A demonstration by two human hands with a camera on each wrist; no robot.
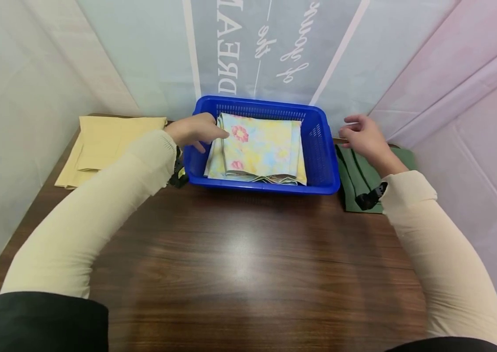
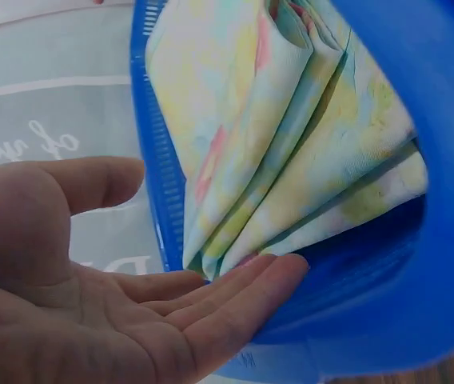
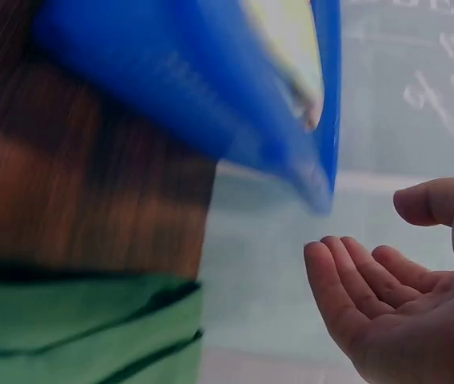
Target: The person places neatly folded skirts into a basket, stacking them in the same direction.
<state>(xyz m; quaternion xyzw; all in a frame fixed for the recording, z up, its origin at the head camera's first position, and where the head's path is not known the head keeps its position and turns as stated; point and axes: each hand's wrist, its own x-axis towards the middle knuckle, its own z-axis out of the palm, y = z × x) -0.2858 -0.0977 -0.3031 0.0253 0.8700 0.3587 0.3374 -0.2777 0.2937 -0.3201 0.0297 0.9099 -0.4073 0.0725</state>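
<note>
A folded floral cloth (image 1: 266,146) in yellow, pale blue and pink lies stacked inside a blue plastic basket (image 1: 270,187). My left hand (image 1: 197,129) reaches over the basket's left rim, fingertips right at the cloth's left edge. In the left wrist view the left hand (image 2: 139,296) has its palm up and fingers extended, thumb apart, gripping nothing. Off the basket's right side hovers my right hand (image 1: 365,139), above a folded green cloth (image 1: 400,159). Seen from the right wrist, that hand (image 3: 403,288) has loosely bent fingers around bare air.
Folded pale-yellow cloths (image 1: 116,139) lie at the table's back left, partly behind the left forearm. The basket stands at the back of the brown wooden table (image 1: 239,274), close to a printed curtain (image 1: 275,49). Fabric also hangs along both sides.
</note>
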